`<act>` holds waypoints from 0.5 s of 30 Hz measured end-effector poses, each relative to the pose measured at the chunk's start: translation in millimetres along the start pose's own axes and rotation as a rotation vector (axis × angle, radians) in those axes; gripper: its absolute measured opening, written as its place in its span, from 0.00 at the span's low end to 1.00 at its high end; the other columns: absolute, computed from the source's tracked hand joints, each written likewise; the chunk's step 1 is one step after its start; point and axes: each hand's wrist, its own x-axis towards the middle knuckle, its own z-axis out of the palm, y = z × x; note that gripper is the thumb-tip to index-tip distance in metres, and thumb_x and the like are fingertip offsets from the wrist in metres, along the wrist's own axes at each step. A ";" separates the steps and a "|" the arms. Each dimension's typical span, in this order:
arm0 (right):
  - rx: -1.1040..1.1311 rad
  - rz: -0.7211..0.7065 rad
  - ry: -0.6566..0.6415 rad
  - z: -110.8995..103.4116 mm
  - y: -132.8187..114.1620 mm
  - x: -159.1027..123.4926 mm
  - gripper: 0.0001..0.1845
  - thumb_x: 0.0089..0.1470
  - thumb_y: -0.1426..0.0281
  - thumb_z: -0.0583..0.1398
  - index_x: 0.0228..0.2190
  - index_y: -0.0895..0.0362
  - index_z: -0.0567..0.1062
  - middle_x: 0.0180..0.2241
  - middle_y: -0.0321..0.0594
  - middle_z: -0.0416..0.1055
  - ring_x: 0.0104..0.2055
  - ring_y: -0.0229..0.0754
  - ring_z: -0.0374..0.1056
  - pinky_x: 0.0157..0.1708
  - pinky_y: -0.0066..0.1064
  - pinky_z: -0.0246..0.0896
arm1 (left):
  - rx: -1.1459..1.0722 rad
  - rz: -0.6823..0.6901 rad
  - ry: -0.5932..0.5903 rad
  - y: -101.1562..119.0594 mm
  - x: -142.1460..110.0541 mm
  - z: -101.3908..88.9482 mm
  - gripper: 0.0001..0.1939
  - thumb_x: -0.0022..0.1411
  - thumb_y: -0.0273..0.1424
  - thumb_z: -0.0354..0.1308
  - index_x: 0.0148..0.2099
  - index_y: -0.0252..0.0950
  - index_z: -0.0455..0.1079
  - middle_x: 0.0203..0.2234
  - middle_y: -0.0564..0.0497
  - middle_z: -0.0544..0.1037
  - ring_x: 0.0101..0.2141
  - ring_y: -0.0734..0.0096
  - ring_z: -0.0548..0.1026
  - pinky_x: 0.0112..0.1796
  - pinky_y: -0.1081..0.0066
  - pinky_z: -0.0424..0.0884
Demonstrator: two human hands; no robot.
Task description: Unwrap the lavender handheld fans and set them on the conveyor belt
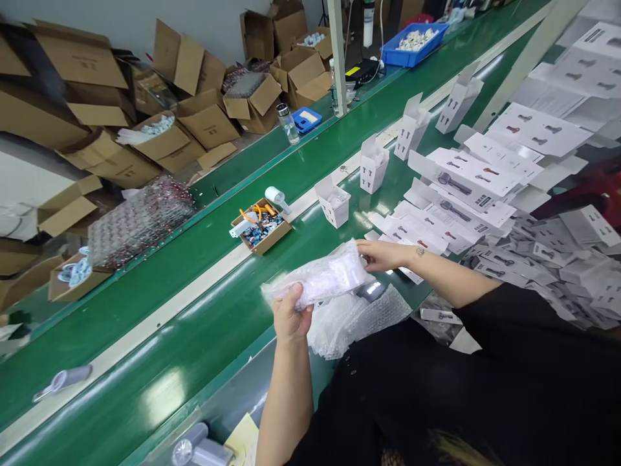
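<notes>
A whitish item in a clear bubble-wrap bag (334, 277) is held up above the green belt. My left hand (292, 315) is closed round its left end, thumb on top. At the other end, my right hand (383, 255) has its fingers bent together on the bag's edge; the fingertips are partly hidden. More bubble wrap (356, 323) lies just below, close to my body. Partly covered by the bag and the wrap is a grey object (372, 291) whose kind I cannot make out. The wrapping blurs the item inside.
Upright open white boxes (334, 210) stand in a row along the green conveyor belt (204, 323). Flat printed cartons (436, 226) are piled to the right. A small cardboard box (266, 243) with batteries and orange-handled pliers sits ahead. Grey handheld devices (70, 378) lie at left and near front.
</notes>
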 end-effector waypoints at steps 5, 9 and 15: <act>0.015 -0.056 -0.003 27.4 15.4 12.9 0.40 0.36 0.61 0.70 0.52 0.56 0.67 0.56 0.47 0.52 0.55 0.51 0.56 0.53 0.39 0.58 | 0.433 0.180 0.010 2.7 -7.1 6.9 0.12 0.48 0.34 0.64 0.31 0.33 0.68 0.20 0.55 0.71 0.16 0.77 0.66 0.16 0.76 0.63; 0.086 -0.101 0.017 47.6 20.6 10.0 0.42 0.40 0.63 0.68 0.55 0.57 0.60 0.54 0.47 0.55 0.57 0.49 0.54 0.56 0.40 0.54 | 1.221 0.394 -0.030 14.4 -32.2 14.6 0.05 0.56 0.31 0.56 0.36 0.36 0.69 0.26 0.51 0.73 0.25 0.70 0.72 0.29 0.71 0.68; 0.087 -0.187 0.215 84.7 17.9 11.2 0.35 0.39 0.61 0.68 0.46 0.60 0.61 0.44 0.48 0.61 0.48 0.49 0.60 0.47 0.42 0.60 | 2.004 0.192 -0.315 -11.1 -29.5 65.5 0.11 0.58 0.26 0.52 0.44 0.34 0.66 0.34 0.41 0.73 0.30 0.59 0.75 0.30 0.65 0.68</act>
